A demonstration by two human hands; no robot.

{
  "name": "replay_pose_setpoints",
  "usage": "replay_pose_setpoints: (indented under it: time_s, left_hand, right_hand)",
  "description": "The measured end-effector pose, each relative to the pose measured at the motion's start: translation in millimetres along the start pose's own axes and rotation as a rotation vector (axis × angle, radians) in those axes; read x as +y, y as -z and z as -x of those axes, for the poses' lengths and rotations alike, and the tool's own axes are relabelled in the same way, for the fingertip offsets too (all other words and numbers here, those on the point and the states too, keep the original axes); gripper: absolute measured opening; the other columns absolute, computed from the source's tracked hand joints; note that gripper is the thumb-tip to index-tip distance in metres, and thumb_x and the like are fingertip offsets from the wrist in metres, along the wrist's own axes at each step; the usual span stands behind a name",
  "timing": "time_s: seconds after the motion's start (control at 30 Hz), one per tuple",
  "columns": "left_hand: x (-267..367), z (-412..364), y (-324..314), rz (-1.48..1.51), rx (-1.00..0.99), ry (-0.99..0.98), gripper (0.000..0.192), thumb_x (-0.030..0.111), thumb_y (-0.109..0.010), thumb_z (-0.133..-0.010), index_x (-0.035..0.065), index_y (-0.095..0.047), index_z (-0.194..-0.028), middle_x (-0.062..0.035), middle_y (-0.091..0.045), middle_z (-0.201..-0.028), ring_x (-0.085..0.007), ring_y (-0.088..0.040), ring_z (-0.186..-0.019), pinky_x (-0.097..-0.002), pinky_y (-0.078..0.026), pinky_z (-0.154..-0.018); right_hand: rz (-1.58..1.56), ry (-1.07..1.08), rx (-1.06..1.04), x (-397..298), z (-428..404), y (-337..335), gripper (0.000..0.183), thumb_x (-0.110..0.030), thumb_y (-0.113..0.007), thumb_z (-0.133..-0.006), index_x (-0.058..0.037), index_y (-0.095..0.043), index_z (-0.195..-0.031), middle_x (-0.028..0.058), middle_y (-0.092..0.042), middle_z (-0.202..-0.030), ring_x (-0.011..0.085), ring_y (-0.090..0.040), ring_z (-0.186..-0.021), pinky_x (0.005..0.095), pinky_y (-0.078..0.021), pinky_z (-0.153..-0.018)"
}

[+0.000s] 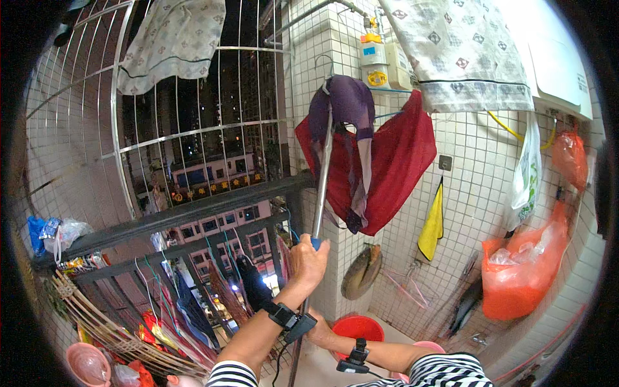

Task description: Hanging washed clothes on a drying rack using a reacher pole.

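My left hand [308,261] is closed around a metal pole [321,198] by its blue collar. Lower on the same pole, my right hand [316,329] grips it, partly hidden behind the left wrist's strap device. The pole rises to a purple bra [341,101] on a hanger, whose hook shows above it. A dark red cloth [401,169] hangs behind the bra, against the tiled corner. Whether the pole's tip holds the hanger cannot be told.
Patterned cloths hang at the upper left [174,43] and upper right [464,58]. A black railing [193,213] with hung clothes runs along the left. A gas meter [372,55], a yellow cloth [431,222] and an orange bag [522,275] are on the wall side. A red basin [360,329] stands below.
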State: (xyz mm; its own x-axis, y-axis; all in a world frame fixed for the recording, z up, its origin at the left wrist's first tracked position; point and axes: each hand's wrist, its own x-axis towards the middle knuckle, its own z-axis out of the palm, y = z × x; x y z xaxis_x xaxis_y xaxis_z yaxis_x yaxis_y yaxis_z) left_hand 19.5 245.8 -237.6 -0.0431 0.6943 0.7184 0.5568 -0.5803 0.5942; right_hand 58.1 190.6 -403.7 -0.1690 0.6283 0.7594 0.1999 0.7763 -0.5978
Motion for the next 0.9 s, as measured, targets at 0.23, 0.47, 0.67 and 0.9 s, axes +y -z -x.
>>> replay_pose_setpoints:
  time_s: [0.23,0.47,0.67,0.9]
  left_hand:
    - [14,-34,27,0.311,-0.158,-0.115,0.031,0.028,-0.064,-0.076,-0.0002,-0.052,-0.077,-0.0060,-0.050,-0.060,-0.0135,-0.047,-0.055,-0.0300,-0.041,-0.051]
    - [-81,47,18,0.474,-0.195,-0.007,0.033,0.026,-0.042,-0.091,-0.0013,-0.051,-0.108,-0.0173,-0.057,-0.098,-0.0247,-0.054,-0.091,-0.0335,-0.041,-0.080]
    - [-113,141,23,0.249,-0.427,0.334,0.040,0.033,-0.057,-0.080,-0.0028,-0.054,-0.098,-0.0148,-0.061,-0.089,-0.0207,-0.058,-0.081,-0.0318,-0.043,-0.075]
    - [-189,171,-12,0.239,-0.222,0.415,0.039,0.032,-0.068,-0.060,-0.0023,-0.061,-0.077,-0.0155,-0.062,-0.068,-0.0268,-0.060,-0.064,-0.0344,-0.047,-0.061]
  right_hand:
    - [0.029,-0.213,0.260,-1,-39,-6,0.020,-0.009,-0.051,-0.082,0.0000,-0.047,-0.100,0.0104,-0.057,-0.080,0.0178,-0.054,-0.076,0.0298,-0.0449,-0.071]
    - [0.299,0.105,0.344,-10,-129,29,0.009,-0.009,-0.048,-0.081,-0.0005,-0.045,-0.080,0.0088,-0.051,-0.065,0.0178,-0.055,-0.060,0.0350,-0.0447,-0.051]
    - [0.101,-0.078,0.365,-45,-208,50,0.020,-0.017,-0.048,-0.077,0.0030,-0.042,-0.078,0.0217,-0.052,-0.064,0.0341,-0.054,-0.059,0.0417,-0.0433,-0.054]
    - [0.165,0.034,0.453,-33,-286,47,0.011,-0.006,-0.049,-0.074,-0.0001,-0.041,-0.070,0.0109,-0.047,-0.055,0.0204,-0.049,-0.040,0.0324,-0.0393,-0.034]
